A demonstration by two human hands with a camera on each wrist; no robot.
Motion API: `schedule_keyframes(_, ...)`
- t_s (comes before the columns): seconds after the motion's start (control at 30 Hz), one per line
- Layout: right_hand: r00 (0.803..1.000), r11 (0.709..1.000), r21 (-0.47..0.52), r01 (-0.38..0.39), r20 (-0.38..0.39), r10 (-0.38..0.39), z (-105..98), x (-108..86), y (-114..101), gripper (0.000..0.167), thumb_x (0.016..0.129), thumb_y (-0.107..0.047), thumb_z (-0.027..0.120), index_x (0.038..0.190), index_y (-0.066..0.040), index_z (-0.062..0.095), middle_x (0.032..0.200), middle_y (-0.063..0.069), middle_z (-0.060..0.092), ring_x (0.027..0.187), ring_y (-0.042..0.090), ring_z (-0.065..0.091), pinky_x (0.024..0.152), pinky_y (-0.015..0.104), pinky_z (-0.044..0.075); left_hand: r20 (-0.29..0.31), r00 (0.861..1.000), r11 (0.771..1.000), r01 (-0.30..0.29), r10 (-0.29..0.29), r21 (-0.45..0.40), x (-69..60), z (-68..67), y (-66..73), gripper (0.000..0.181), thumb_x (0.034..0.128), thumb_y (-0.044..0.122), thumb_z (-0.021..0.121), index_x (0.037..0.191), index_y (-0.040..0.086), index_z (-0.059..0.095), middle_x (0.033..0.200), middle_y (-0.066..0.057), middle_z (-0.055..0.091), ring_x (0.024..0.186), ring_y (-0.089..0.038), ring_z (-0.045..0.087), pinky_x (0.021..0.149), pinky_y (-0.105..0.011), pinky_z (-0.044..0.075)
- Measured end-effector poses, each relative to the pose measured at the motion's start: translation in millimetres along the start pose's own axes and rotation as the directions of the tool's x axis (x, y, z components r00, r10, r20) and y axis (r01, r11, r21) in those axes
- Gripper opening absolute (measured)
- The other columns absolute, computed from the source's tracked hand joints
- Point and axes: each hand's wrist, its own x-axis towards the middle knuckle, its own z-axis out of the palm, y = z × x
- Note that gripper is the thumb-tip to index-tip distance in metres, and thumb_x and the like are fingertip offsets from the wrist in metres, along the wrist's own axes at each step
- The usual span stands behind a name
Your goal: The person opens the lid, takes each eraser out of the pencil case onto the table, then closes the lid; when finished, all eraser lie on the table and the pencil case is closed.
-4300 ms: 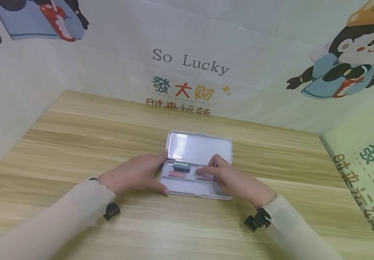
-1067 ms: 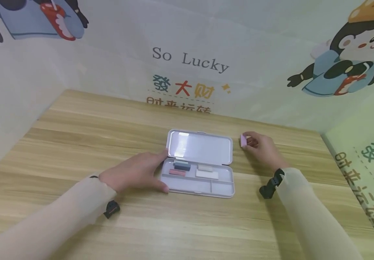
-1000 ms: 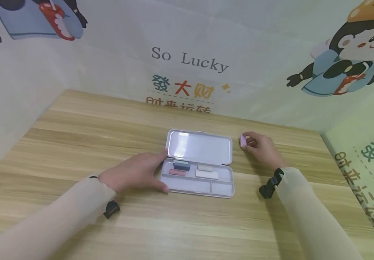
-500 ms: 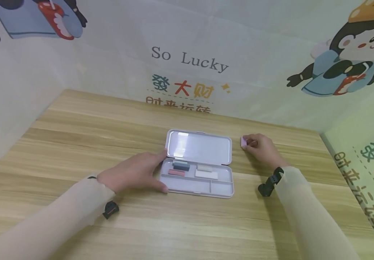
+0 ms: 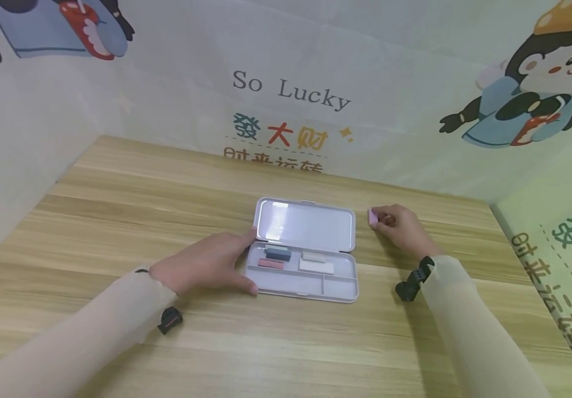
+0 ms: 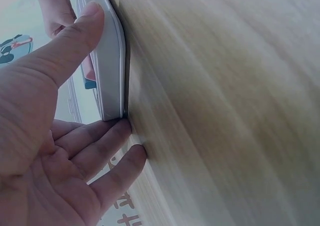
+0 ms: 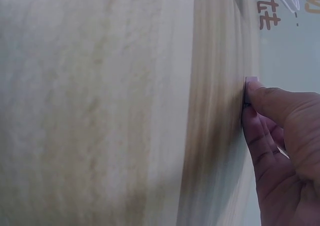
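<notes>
The right hand (image 5: 401, 225) pinches a pink rectangular rubbery block (image 5: 372, 217) near the bench's (image 5: 295, 348) far edge, seemingly placing it, which next calls for release, the left hand's (image 5: 205, 262) fingers apart

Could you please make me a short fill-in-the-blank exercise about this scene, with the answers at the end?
1. The right hand pinches a small purple block between its fingers and its ____.
2. The lid of the pencil case is not closed but ____.
3. Inside the case, the pink block lies nearer to the person's ____ hand.
4. In the head view, the two white blocks lie to the ____ of the pink block.

Missing words: thumb; open; left; right.
</notes>
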Motion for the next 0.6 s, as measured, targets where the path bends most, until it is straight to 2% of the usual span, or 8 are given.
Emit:
schedule_keyframes(0.13, 1.000, 1.000, -0.014, -0.017, 0.013, 0.017, 0, -1.0, -1, 0.043, 0.105, -0.011, 0.062, 0.146, 0.003, 0.057, 0.133, 0.029, 0.062, 0.121, 0.042, 0.062, 0.109, 0.057, 0.053, -0.009, 1.000, 1.000, -0.017, 0.017, 0.014, 0.0, 1.1, -0.7, 0.119, 0.0757, 0.047, 0.092, 0.162, -0.004, 0.029, 0.147, -0.026, 0.060, 0.135, -0.038, 0.062, 0.118, -0.050, 0.048)
schedule_keyframes(0.4, 0.999, 0.999, -0.016, 0.032, -0.003, -0.032, -1, -3.6, 0, 0.046, 0.105, -0.012, 0.061, 0.146, 0.007, 0.054, 0.130, 0.032, 0.063, 0.119, 0.045, 0.064, 0.105, 0.058, 0.055, -0.006, 1.000, 1.000, -0.012, 0.012, -0.004, 1.1, -0.6, -0.5, 0.116, 0.0752, 0.045, 0.093, 0.162, -0.002, 0.032, 0.145, -0.022, 0.064, 0.131, -0.032, 0.063, 0.117, -0.049, 0.049)
schedule_keyframes(0.47, 0.999, 0.999, -0.006, 0.045, -0.013, -0.045, -3, -5.4, -1, 0.047, 0.106, -0.014, 0.060, 0.146, 0.008, 0.053, 0.132, 0.034, 0.061, 0.120, 0.048, 0.064, 0.104, 0.059, 0.055, -0.005, 1.000, 1.000, -0.007, 0.007, -0.015, 1.5, -0.2, -0.8, 0.114, 0.0751, 0.044, 0.094, 0.161, 0.000, 0.033, 0.144, -0.020, 0.064, 0.129, -0.030, 0.064, 0.116, -0.049, 0.050)
schedule_keyframes(0.6, 0.996, 0.998, 0.004, 0.062, -0.064, -0.062, -5, -12.0, -7, 0.046, 0.108, -0.016, 0.056, 0.146, 0.009, 0.052, 0.135, 0.037, 0.056, 0.119, 0.052, 0.063, 0.103, 0.061, 0.055, -0.012, 1.000, 1.000, -0.024, 0.024, -0.002, 1.4, 0.9, -1.5, 0.114, 0.0752, 0.046, 0.093, 0.160, -0.002, 0.035, 0.143, -0.022, 0.065, 0.129, -0.033, 0.065, 0.115, -0.050, 0.050)
